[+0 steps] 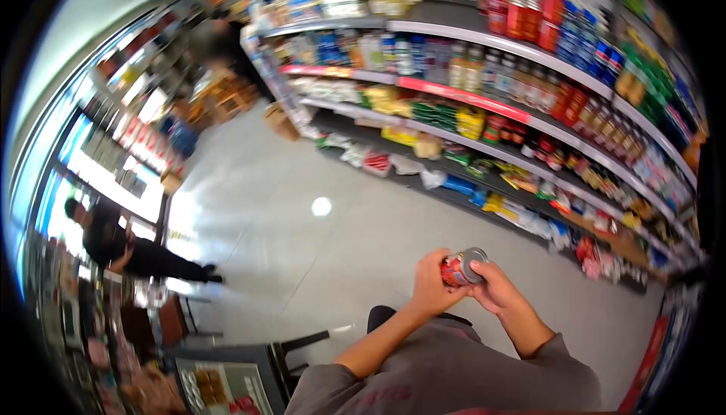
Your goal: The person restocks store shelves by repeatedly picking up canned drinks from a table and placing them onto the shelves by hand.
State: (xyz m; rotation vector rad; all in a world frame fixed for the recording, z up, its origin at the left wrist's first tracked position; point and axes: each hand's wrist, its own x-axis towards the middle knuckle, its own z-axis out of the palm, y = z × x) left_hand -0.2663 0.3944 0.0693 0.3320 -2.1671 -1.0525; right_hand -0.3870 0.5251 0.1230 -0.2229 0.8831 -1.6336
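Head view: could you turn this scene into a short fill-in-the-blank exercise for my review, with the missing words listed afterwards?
1. Besides the left hand, the wearer's ____ also holds the red-labelled can.
2. The cardboard box stands on the ____, near the end of the shelving unit.
3. The grey shirt has ____ sleeves rather than long ones.
4. The person in black trousers stands on the picture's ____ side.

Missing words: right hand; floor; short; left.

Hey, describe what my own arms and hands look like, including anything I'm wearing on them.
Your left hand and right hand are ungloved; no watch or bracelet shows. Your grey-brown T-shirt has short, plain sleeves, leaving both forearms bare.
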